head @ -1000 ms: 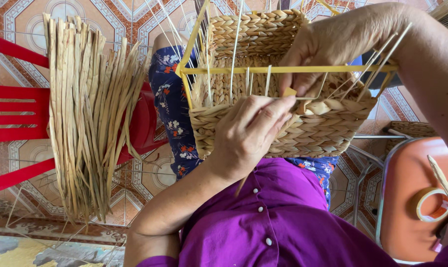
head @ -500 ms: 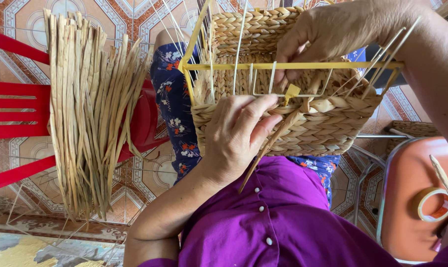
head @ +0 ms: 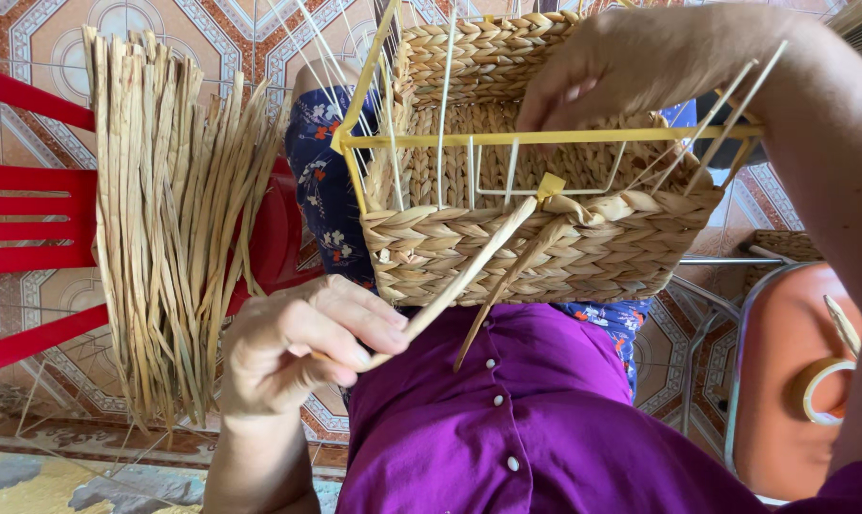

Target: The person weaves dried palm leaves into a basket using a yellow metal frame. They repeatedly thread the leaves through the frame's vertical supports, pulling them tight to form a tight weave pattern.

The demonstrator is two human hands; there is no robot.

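A flat, pale straw strand (head: pixel 469 276) runs diagonally from the yellow wire rim (head: pixel 545 138) of a half-woven basket (head: pixel 535 243) at centre frame down to lower left; it looks light, pliant and likely to crease, so best gripped near its free end. There the left hand (head: pixel 302 352) pinches it between thumb and curled fingers. The right hand (head: pixel 640 62), upper right, curls over the rim, while a bundle of loose strands (head: pixel 169 228) hangs over a red chair (head: pixel 31 205) at left.
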